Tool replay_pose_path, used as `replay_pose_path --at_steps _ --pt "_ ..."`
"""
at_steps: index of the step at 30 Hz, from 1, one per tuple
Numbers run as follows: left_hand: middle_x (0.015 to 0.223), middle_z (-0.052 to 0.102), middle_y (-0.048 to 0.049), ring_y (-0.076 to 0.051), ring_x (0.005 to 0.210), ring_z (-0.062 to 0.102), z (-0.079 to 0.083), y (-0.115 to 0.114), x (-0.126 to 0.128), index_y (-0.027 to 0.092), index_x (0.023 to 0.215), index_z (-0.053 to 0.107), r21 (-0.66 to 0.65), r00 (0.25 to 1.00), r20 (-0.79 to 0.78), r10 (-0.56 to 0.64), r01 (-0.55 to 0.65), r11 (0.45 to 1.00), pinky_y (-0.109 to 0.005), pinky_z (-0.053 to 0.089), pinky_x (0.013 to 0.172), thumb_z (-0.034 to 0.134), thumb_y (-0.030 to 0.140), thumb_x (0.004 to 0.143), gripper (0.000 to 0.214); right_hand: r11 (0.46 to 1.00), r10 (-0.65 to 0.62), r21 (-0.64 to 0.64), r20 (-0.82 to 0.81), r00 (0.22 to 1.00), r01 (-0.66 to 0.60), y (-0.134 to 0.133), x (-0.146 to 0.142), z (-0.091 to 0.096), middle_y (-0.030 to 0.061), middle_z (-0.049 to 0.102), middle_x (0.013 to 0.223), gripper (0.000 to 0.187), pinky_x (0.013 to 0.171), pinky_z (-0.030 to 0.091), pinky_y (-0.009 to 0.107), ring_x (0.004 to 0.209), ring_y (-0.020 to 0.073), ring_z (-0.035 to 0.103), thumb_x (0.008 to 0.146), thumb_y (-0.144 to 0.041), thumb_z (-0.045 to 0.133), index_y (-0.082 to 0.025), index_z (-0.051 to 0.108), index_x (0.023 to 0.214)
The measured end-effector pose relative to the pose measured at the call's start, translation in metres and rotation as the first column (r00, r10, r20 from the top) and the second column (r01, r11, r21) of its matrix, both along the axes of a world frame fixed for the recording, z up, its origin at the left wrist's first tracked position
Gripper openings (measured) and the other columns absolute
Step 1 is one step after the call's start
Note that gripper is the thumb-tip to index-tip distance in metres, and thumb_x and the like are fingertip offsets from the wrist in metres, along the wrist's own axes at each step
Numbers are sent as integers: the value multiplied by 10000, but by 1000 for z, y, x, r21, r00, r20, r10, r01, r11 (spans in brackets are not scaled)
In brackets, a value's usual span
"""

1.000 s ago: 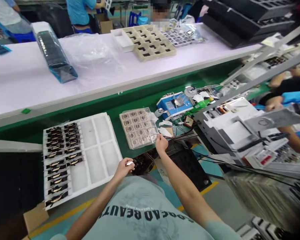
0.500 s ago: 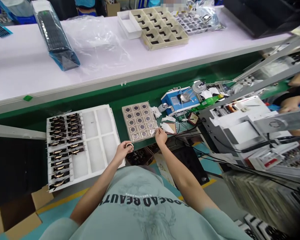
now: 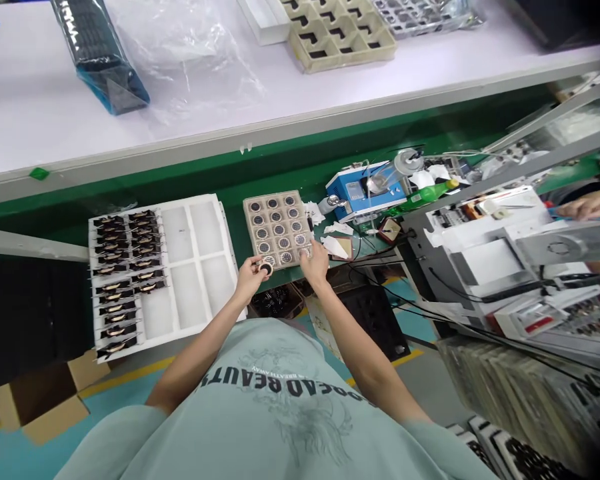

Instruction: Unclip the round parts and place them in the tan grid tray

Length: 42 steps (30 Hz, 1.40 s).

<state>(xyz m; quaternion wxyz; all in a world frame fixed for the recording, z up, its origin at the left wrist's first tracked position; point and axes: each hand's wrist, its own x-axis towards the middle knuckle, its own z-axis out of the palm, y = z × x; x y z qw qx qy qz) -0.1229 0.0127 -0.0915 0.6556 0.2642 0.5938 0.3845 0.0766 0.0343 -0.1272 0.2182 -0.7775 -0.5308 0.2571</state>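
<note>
A beige blister tray [image 3: 279,228] of small round dark parts lies on the green bench. My left hand [image 3: 253,275] is closed round one small round part [image 3: 265,269] at the tray's near left corner. My right hand [image 3: 314,259] rests on the tray's near right corner, its fingers bent down onto a pocket; what they hold, if anything, is hidden. To the left lies a white foam tray [image 3: 193,267] with rows of black and gold parts [image 3: 123,270] in its left compartments.
A blue device [image 3: 361,190], a green bottle [image 3: 423,195] and cables crowd the bench to the right. A grey machine [image 3: 485,247] stands further right, with another person's hand [image 3: 587,205] beyond it. The pale table [image 3: 230,100] behind carries plastic bags and compartment trays.
My left hand has come forward with the round part to the tray's near left corner. My right hand has slid from the tray's right edge onto its near right corner. The view tipped downward.
</note>
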Motion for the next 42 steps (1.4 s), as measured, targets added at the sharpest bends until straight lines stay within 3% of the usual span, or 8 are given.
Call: replay_pose_path --at_steps 4,13,19,24,28,34,39,42 --pt "798 685 -54 -187 768 674 -5 -8 13 138 1106 571 7 998 11 61 -61 998 -320 542 749 662 80 757 365 930 352 174 -161 922 -325 -45 -38 20 75 650 1284 469 1036 478 390 1169 258 604 842 -357 642 -268 633 1302" --pt "789 700 -80 -162 716 655 -6 -26 26 116 995 652 -59 996 70 53 -49 997 -330 519 762 662 49 775 231 931 363 149 -305 880 -332 -62 -46 20 110 684 1201 403 777 592 373 970 254 681 830 -400 628 -223 732 1176" --pt "1098 726 -89 -238 1076 621 20 -29 -77 114 1150 655 119 958 -278 -69 106 987 -392 408 1058 844 147 667 520 944 318 129 -121 940 -303 -40 -27 14 94 729 1039 370 788 561 352 772 206 665 837 -403 618 -178 753 1097" --pt "1362 588 -196 -346 1306 472 18 -33 -253 68 1164 631 -2 192 -977 -96 437 899 -501 313 1127 696 285 800 428 927 373 -135 283 884 -348 3 26 8 143 727 1058 334 843 509 339 922 259 666 843 -318 604 -141 758 1080" --pt "1389 552 -234 -390 1303 478 7 -41 -316 77 1093 655 -174 -62 -983 -171 592 787 -563 336 1086 568 317 853 350 830 552 -370 446 704 -417 28 41 10 172 733 1002 282 855 463 321 995 287 647 851 -260 591 -115 774 1009" --pt "1331 610 -164 -341 1351 435 -11 -26 -323 136 886 682 -105 51 -980 -192 690 717 -565 291 1123 565 284 814 202 765 616 -534 443 651 -360 45 27 1 196 740 978 252 814 441 300 971 278 657 846 -261 617 -98 776 954" --pt "1286 628 -154 -359 1291 475 -15 -12 -336 151 760 672 -165 80 -949 -305 700 695 -592 321 1103 564 430 816 305 895 357 -413 433 828 -170 27 21 -11 196 732 1018 360 817 447 312 975 280 662 919 -399 580 -107 738 1055" --pt "1224 664 -136 -378 1285 493 0 -18 -337 197 707 665 -9 243 -945 -219 649 760 -575 316 1126 598 503 770 320 963 147 -260 299 943 -67 5 20 -14 213 706 1112 402 883 445 345 1042 293 638 958 -387 523 -91 680 1180"
